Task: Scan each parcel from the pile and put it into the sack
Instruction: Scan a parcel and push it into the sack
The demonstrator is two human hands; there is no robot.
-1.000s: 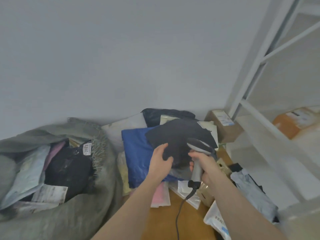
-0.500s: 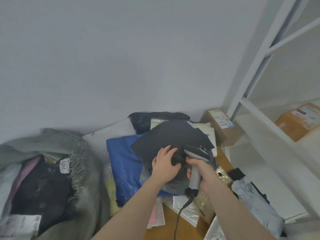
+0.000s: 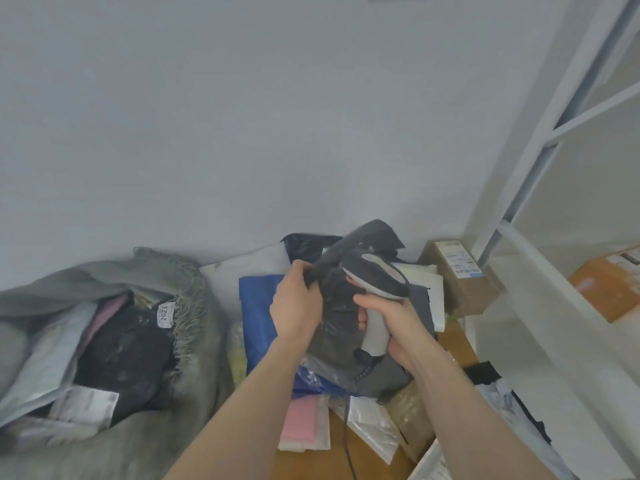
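Observation:
My left hand (image 3: 296, 306) grips the edge of a dark grey soft parcel (image 3: 337, 327) and holds it lifted and tilted above the pile (image 3: 259, 306) of parcels on the table. My right hand (image 3: 394, 320) grips the handle of a grey barcode scanner (image 3: 375, 282), whose head sits right in front of the parcel. The scanner's cable (image 3: 348, 445) hangs down over the table. The open grey-green sack (image 3: 194, 341) stands at the left with several parcels inside. No label shows on the lifted parcel.
A blue bag (image 3: 258, 317), white and pink mailers (image 3: 301, 420) and a cardboard box (image 3: 460, 275) lie around the pile on the wooden table (image 3: 457, 341). A white shelf frame (image 3: 540, 258) rises at the right with an orange box (image 3: 609, 282) on it. A wall stands behind.
My left hand took hold of the dark parcel and lifted it off the pile, tilting it up. The scanner rose with my right hand and came closer to the parcel.

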